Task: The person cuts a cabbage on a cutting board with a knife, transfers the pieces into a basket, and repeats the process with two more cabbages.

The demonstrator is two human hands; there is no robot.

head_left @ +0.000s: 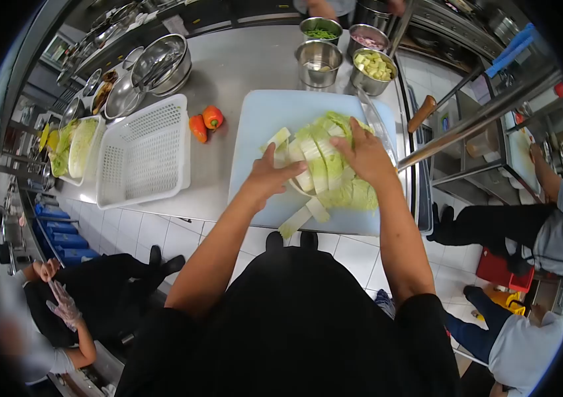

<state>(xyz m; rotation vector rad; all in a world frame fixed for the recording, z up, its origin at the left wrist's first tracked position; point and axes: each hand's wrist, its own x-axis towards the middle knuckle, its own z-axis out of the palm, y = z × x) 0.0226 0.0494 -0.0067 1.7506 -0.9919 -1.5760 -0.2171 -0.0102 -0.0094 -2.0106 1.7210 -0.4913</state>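
A pale green napa cabbage (324, 159), cut into broad strips, lies on the light blue cutting board (255, 119). My left hand (271, 177) is at the left side of the cut cabbage, fingers spread, the fingertips at its edge. On the cabbage's upper right side rests my right hand (365, 155), its fingers apart. Loose cabbage pieces (304, 217) lie by the near edge of the board. Along the right side of the board is a knife blade (375, 122), partly behind my right hand.
Left of the board are two orange-red peppers (213, 117) and a white perforated basket (179, 149). Metal pots, one with diced pale green vegetable (374, 66), stand at the back right. A wooden handle (422, 114) juts out beside a metal rail (453, 139). Other people work on both sides.
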